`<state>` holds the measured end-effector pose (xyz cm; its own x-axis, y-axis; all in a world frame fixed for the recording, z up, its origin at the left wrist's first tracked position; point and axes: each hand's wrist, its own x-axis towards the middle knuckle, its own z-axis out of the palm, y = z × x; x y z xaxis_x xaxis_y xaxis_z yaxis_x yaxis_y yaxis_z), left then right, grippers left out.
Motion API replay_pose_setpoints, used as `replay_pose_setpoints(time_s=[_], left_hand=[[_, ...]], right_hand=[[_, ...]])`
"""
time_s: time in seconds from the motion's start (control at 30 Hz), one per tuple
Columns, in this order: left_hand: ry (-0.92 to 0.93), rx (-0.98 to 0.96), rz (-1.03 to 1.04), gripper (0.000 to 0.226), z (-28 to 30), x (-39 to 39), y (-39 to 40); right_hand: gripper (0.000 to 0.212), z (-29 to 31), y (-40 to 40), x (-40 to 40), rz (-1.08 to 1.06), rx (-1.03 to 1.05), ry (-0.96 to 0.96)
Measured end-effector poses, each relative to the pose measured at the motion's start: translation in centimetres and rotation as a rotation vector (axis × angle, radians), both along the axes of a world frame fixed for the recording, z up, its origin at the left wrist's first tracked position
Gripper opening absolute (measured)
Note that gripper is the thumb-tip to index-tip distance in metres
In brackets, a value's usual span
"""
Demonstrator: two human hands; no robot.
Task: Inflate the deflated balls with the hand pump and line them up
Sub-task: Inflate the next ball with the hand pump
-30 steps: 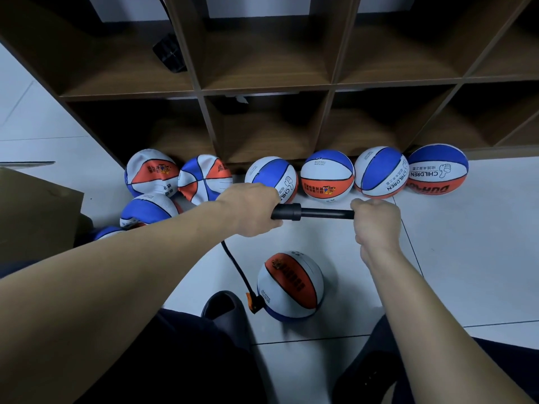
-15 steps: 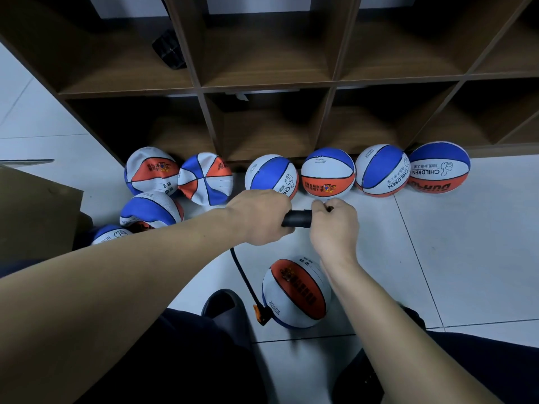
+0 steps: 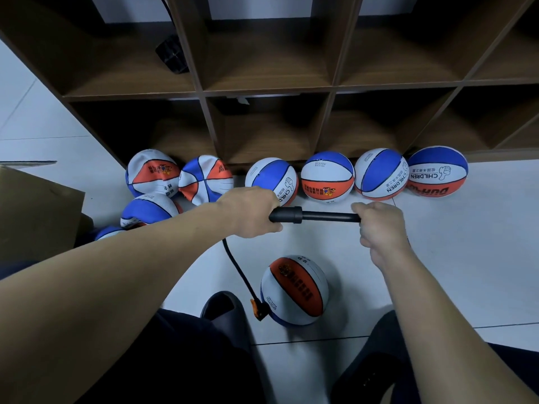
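left hand (image 3: 253, 212) grips hand pump (image 3: 287, 214) barrel, right hand (image 3: 379, 225) grips its drawn-out handle end | hose (image 3: 236, 266) runs to ball (image 3: 294, 290) on bare white tile floor (image 3: 452, 258) between the knees | 4 round balls (image 3: 326, 177) line the shelf unit (image 3: 262, 88) foot, limp balls (image 3: 153, 173) left | cubbies dark, black object (image 3: 172, 53) in 1 | cardboard box (image 3: 38, 211) far left

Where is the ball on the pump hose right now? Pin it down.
In the head view, the ball being pumped sits alone on the floor, low and centre, between the person's legs, below the hand pump and nearer than the row by the shelf.
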<state>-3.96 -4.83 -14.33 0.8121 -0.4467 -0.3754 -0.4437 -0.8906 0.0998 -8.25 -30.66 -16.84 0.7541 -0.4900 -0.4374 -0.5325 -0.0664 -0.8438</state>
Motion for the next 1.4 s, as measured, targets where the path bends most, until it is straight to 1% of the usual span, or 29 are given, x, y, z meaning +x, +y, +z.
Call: replay_pose_setpoints(time_s=[0.07, 0.17, 0.27, 0.47, 0.67, 0.8, 0.93, 1.07, 1.17, 1.27, 1.33, 1.4], left_hand=[[-0.041, 0.023, -0.017, 0.034, 0.0, -0.3, -0.4], [-0.083, 0.023, -0.023, 0.034, -0.1, -0.6, -0.4], [-0.071, 0.001, -0.017, 0.035, 0.1, -0.5, -0.3], [-0.095, -0.037, -0.032, 0.037, -0.4, -1.1, -1.2], [-0.072, -0.069, -0.052, 0.035, -0.5, -1.4, -2.0], [-0.048, -0.066, -0.058, 0.034, -0.4, -1.1, -1.7], [-0.022, -0.082, -0.041, 0.034, -0.4, -0.8, -1.4], [0.011, -0.061, -0.02, 0.036, -0.3, 0.0, -0.6], [0.028, -0.037, -0.005, 0.035, -0.2, 0.4, 0.2], [-0.019, -0.019, -0.023, 0.034, -0.2, 0.1, -0.3], [-0.046, -0.022, -0.026, 0.035, -0.3, -0.2, -0.5], [-0.031, -0.042, -0.009, 0.035, -0.3, -0.2, -0.5]], right_hand=[[0.037, -0.5, 0.5, -0.2, -0.038, -0.035, -0.022], [0.04, -0.6, 2.3, -0.7, -0.055, -0.131, -0.08], [0.044, -0.5, 3.8, -0.9, -0.044, -0.165, -0.126], [0.038, -0.9, 6.5, -1.4, 0.011, -0.212, -0.146], [0.033, -0.7, 8.3, -1.7, 0.082, -0.225, -0.172], [0.035, -0.9, 8.2, -1.5, 0.107, -0.184, -0.164], [0.034, -0.5, 6.3, -0.6, 0.149, -0.145, -0.128], [0.037, -0.3, 2.1, 0.1, 0.046, -0.059, -0.085], [0.026, -0.4, -0.1, 0.0, -0.008, 0.015, -0.027], [0.025, -0.5, 0.2, -0.1, -0.043, -0.033, -0.051], [0.032, -0.4, 1.4, -0.3, -0.037, -0.11, -0.091], [0.04, -0.2, 2.7, -0.5, -0.001, -0.171, -0.125]])
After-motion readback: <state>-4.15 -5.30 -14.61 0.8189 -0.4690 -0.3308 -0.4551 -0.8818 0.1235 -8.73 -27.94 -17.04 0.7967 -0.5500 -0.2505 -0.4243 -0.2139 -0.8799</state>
